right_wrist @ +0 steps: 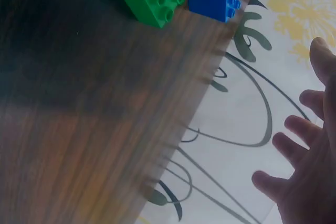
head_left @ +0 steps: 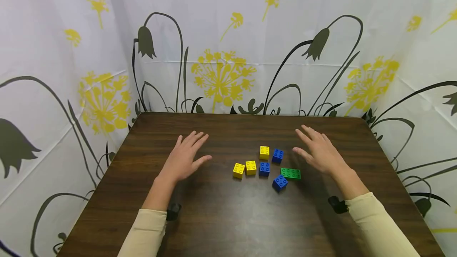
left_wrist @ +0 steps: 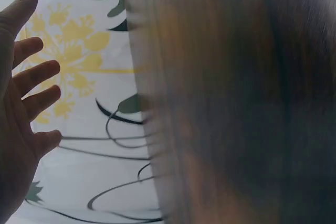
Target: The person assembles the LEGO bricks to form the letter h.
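Both hands are held out over the table with their fingers spread, and neither holds anything. My left hand (head_left: 185, 157) is left of the toy bricks; in the left wrist view its fingers (left_wrist: 39, 72) stretch out. My right hand (head_left: 319, 152) is to the right of the bricks, nearest the long green brick (head_left: 290, 173) and a blue brick (head_left: 277, 156). Two more blue bricks, one in the middle (head_left: 264, 169) and one turned at an angle in front (head_left: 280, 183), lie close by. Three yellow bricks, at the back (head_left: 264, 152), middle (head_left: 251, 167) and left (head_left: 239, 170), complete the loose group.
The bricks lie studs up on a dark wood-grain table (head_left: 221, 217). Behind its far edge hangs a white curtain (head_left: 214, 31) with yellow, grey and red flower prints. Each wrist carries a small black device, on the left (head_left: 173, 211) and right (head_left: 337, 204).
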`<move>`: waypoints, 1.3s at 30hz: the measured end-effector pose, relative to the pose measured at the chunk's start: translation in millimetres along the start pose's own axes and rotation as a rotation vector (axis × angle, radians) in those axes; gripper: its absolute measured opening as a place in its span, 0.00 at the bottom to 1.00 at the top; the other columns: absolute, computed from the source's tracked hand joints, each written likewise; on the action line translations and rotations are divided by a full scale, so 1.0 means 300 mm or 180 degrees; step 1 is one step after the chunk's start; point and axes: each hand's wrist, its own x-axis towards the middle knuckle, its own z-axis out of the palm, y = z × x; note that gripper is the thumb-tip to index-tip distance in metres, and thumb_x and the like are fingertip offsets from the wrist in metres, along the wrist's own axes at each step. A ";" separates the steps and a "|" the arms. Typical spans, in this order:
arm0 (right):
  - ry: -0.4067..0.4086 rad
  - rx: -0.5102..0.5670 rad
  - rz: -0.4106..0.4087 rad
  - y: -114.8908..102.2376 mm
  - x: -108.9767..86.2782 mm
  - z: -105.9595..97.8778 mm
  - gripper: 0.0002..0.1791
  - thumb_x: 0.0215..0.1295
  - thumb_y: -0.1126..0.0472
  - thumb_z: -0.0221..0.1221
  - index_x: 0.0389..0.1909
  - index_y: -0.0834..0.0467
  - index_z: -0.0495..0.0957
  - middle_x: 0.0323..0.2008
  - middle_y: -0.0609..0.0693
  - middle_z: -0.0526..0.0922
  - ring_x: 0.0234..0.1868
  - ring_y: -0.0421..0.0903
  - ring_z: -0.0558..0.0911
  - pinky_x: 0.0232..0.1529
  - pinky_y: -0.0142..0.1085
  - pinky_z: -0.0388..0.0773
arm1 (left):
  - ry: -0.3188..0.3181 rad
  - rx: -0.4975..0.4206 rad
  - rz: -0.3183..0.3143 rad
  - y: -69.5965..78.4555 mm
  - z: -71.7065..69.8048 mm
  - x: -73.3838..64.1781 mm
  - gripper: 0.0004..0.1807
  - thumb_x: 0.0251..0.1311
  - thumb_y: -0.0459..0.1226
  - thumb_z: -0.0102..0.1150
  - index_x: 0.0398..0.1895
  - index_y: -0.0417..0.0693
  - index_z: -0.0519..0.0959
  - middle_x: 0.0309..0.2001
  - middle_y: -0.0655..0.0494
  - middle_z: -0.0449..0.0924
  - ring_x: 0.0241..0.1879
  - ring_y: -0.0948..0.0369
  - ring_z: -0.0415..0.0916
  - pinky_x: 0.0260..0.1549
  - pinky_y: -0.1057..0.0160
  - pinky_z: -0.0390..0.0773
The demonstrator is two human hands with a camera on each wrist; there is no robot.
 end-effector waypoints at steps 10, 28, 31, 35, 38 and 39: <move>0.0184 0.0208 -0.0323 -0.082 -0.010 0.083 0.25 0.67 0.53 0.63 0.62 0.58 0.76 0.55 0.55 0.78 0.45 0.51 0.82 0.47 0.51 0.80 | -0.0134 -0.1059 0.0094 0.111 0.115 0.020 0.35 0.60 0.49 0.67 0.70 0.55 0.68 0.64 0.56 0.73 0.63 0.55 0.70 0.63 0.47 0.67; -0.0268 0.0455 -0.0427 -0.228 0.038 0.245 0.23 0.64 0.55 0.66 0.59 0.56 0.79 0.56 0.51 0.80 0.56 0.50 0.79 0.56 0.50 0.76 | -0.0509 -0.1395 0.0179 0.215 0.283 0.089 0.25 0.56 0.42 0.72 0.58 0.49 0.80 0.55 0.57 0.80 0.57 0.58 0.75 0.59 0.53 0.72; -0.0324 0.0414 -0.0406 -0.233 0.043 0.251 0.24 0.62 0.56 0.67 0.59 0.56 0.79 0.55 0.51 0.81 0.55 0.49 0.80 0.55 0.49 0.76 | -0.0415 -0.1453 0.0131 0.213 0.289 0.087 0.22 0.55 0.41 0.72 0.54 0.49 0.82 0.52 0.58 0.82 0.55 0.58 0.76 0.58 0.53 0.73; -0.0306 0.0409 -0.0389 -0.236 0.046 0.254 0.24 0.60 0.59 0.68 0.59 0.55 0.79 0.53 0.49 0.82 0.54 0.48 0.80 0.55 0.48 0.77 | -0.0299 -0.1538 0.0016 0.207 0.291 0.084 0.21 0.54 0.41 0.74 0.51 0.49 0.83 0.50 0.59 0.83 0.52 0.59 0.77 0.55 0.54 0.75; -0.0279 0.0391 -0.0412 -0.234 0.048 0.258 0.23 0.60 0.61 0.68 0.58 0.55 0.79 0.53 0.49 0.82 0.53 0.48 0.81 0.54 0.47 0.78 | -0.0245 -0.1579 -0.0061 0.202 0.291 0.081 0.20 0.53 0.41 0.74 0.50 0.51 0.84 0.48 0.60 0.84 0.49 0.59 0.79 0.52 0.56 0.77; -0.0272 0.0383 -0.0423 -0.233 0.048 0.259 0.23 0.60 0.62 0.68 0.58 0.56 0.79 0.52 0.49 0.82 0.53 0.48 0.81 0.54 0.47 0.78 | -0.0226 -0.1589 -0.0073 0.201 0.290 0.081 0.20 0.52 0.41 0.75 0.49 0.51 0.84 0.47 0.60 0.84 0.48 0.60 0.79 0.51 0.56 0.78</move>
